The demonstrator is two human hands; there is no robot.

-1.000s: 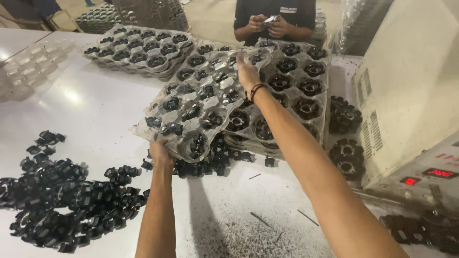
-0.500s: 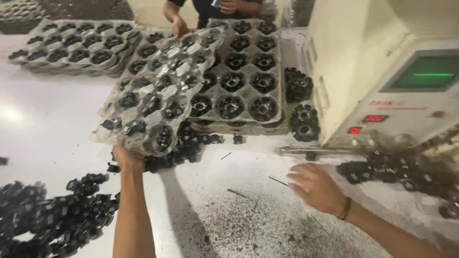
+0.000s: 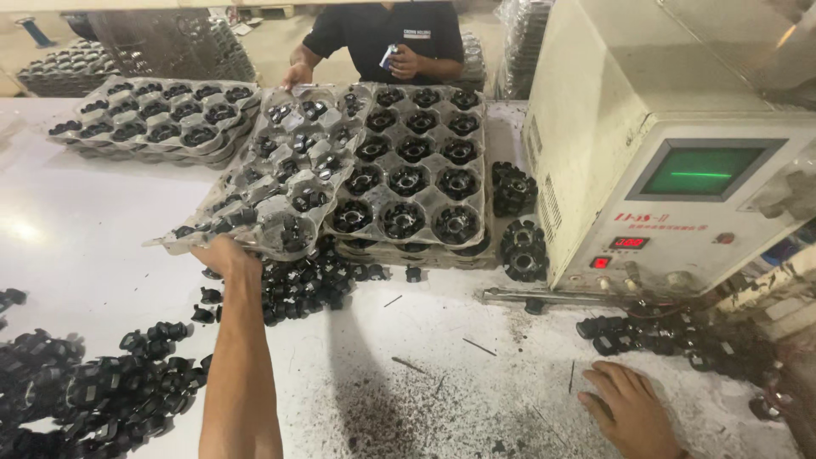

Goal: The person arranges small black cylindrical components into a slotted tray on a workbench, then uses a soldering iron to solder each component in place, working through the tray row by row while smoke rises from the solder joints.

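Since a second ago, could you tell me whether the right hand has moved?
Yes. The right hand has left the clear tray and come down to the white table, in front of the cream machine.

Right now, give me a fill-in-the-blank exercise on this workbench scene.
1. The left hand grips the near edge of a clear plastic ____ of black parts.
2. The right hand rests flat on the white ____.
3. The machine has a screen lit ____.
4. A pile of loose black parts lies ____ the tilted tray.

Missing words: tray; table; green; under
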